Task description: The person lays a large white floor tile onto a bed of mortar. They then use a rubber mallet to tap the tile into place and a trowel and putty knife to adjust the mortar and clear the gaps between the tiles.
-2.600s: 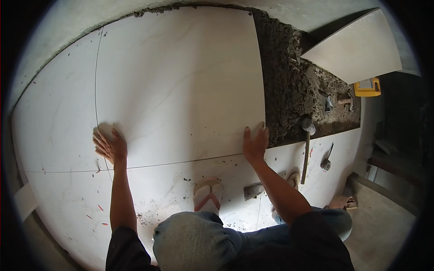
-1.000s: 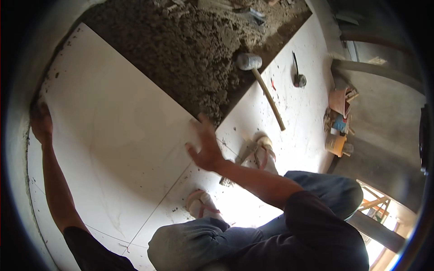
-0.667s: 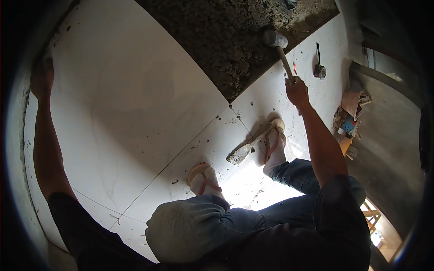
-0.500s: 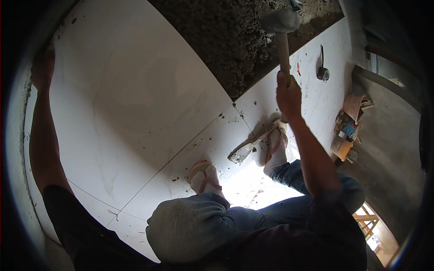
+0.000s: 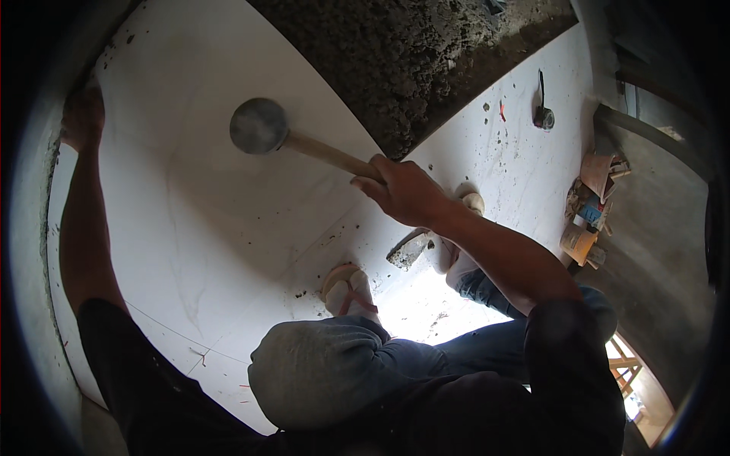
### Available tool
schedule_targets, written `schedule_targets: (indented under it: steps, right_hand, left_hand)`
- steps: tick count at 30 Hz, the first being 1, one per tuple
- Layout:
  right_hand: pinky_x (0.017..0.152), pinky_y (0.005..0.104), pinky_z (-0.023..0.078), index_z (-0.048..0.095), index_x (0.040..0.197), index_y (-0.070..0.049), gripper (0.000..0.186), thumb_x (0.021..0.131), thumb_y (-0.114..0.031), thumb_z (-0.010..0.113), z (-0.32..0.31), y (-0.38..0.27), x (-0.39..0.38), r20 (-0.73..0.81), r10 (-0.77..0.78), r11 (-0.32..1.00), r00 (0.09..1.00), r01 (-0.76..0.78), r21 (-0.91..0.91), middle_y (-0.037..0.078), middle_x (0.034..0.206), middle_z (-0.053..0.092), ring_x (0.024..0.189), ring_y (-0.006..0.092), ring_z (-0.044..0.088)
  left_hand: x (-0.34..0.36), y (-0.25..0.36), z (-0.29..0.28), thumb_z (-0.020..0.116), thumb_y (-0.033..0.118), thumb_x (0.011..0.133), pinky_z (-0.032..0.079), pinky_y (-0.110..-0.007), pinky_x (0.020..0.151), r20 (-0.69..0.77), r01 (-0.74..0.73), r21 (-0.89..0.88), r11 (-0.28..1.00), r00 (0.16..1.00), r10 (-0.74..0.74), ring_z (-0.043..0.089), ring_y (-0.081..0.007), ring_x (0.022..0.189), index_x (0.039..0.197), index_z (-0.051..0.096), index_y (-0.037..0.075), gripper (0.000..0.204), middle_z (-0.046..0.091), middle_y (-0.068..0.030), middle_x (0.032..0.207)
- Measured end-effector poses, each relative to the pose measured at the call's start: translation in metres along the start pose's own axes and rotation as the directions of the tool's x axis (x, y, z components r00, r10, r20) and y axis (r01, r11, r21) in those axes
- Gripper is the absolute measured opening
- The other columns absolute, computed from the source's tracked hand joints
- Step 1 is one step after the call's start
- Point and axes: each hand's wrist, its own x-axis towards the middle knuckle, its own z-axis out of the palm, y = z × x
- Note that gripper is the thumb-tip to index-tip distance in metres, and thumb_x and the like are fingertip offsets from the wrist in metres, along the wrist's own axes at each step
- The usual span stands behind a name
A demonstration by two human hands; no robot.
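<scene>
1. Daylight glares hard off the white floor tile (image 5: 426, 308) beside the knee, washing out detail.
2. Fisheye bends edges; a dark vignette rings the frame.
3. The mallet (image 5: 260, 126) head looks slightly soft.

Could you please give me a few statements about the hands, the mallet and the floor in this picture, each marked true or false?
1. The right hand grips the mallet by its wooden handle. True.
2. The left hand holds a trowel. False: it rests flat at the far edge of the large white tile.
3. The mallet head is over the white tile. True.
4. The mortar bed is fully tiled over. False: it lies bare.
5. The person is barefoot. False: a sandal shows.
</scene>
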Motion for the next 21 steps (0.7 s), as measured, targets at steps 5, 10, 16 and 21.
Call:
schedule_targets:
  steps: [5,10,16,21]
  right_hand:
    - [0.056,0.0422,0.048,0.050,0.090,-0.002,0.038,0.093,-0.039,0.057,0.013,0.004,-0.017,-0.254,-0.158,0.976,0.954,0.189,0.103,0.016,0.061,0.059,0.060,0.0359,0.064]
    - [0.054,0.0459,0.047,0.048,0.088,-0.002,0.039,0.093,-0.040,0.055,0.031,0.026,-0.001,-0.266,-0.140,0.990,0.954,0.144,-0.002,0.020,0.062,0.059,0.061,0.0395,0.063]
    - [0.054,0.0430,0.048,0.051,0.088,-0.001,0.046,0.095,-0.047,0.049,0.053,-0.021,0.018,-0.251,-0.192,0.978,0.949,0.205,0.025,0.018,0.062,0.060,0.061,0.0342,0.064]
    - [0.059,0.0381,0.050,0.054,0.102,0.003,0.054,0.098,-0.049,0.042,0.077,-0.045,0.017,-0.179,-0.273,0.962,0.945,0.272,-0.028,0.017,0.071,0.063,0.067,0.0284,0.066]
  left_hand:
    - [-0.095,-0.017,0.036,0.045,0.049,0.090,0.042,-0.055,0.092,-0.486,-0.296,-0.081,0.952,0.846,0.221,0.046,-0.0319,0.125,0.139,0.040,0.020,0.057,0.048,-0.0118,0.135]
    - [-0.321,0.035,-0.068,0.044,0.045,0.092,0.021,-0.062,0.107,-0.076,-0.192,-0.226,0.955,0.981,0.179,0.027,-0.0408,0.138,0.148,0.029,0.015,0.065,0.029,-0.0198,0.150]
    - [-0.516,0.036,-0.112,0.049,0.044,0.088,0.005,-0.064,0.109,0.242,-0.064,-0.335,0.940,0.959,0.151,0.010,-0.0464,0.141,0.149,0.023,0.009,0.075,0.013,-0.0251,0.154]
    - [-0.556,0.025,-0.107,0.034,0.056,0.091,-0.004,-0.061,0.111,0.390,0.221,-0.185,0.958,0.911,-0.134,-0.002,-0.0422,0.143,0.149,0.022,0.007,0.077,0.008,-0.0248,0.154]
